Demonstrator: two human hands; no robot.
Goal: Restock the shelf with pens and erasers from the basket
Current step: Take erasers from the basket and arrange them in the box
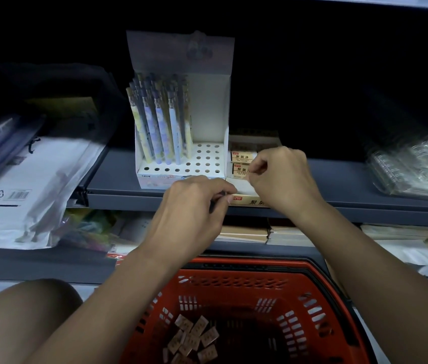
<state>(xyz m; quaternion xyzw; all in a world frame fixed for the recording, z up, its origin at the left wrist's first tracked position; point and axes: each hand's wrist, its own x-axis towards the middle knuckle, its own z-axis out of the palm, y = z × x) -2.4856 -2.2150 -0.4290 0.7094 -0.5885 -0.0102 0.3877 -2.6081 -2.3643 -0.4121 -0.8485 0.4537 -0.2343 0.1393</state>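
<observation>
We load erasers into the shelf box.
Our right hand [278,177] pinches an eraser [241,170] in the eraser box [244,190]; left hand [194,206] fingers curl together, contents unclear.

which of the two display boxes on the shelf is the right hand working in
The low eraser box beside the tall pen display box. The right hand pinches an eraser in it; the other box holds upright pens.

The basket [247,292] under the hands is shiny red plastic with holes. The shelf [118,191] looks like smooth, dull grey metal. The pen box [207,122] is white card. The erasers [241,156] by the right fingertips wear paper sleeves. Far right, clear plastic wrap [415,166] shines.
</observation>
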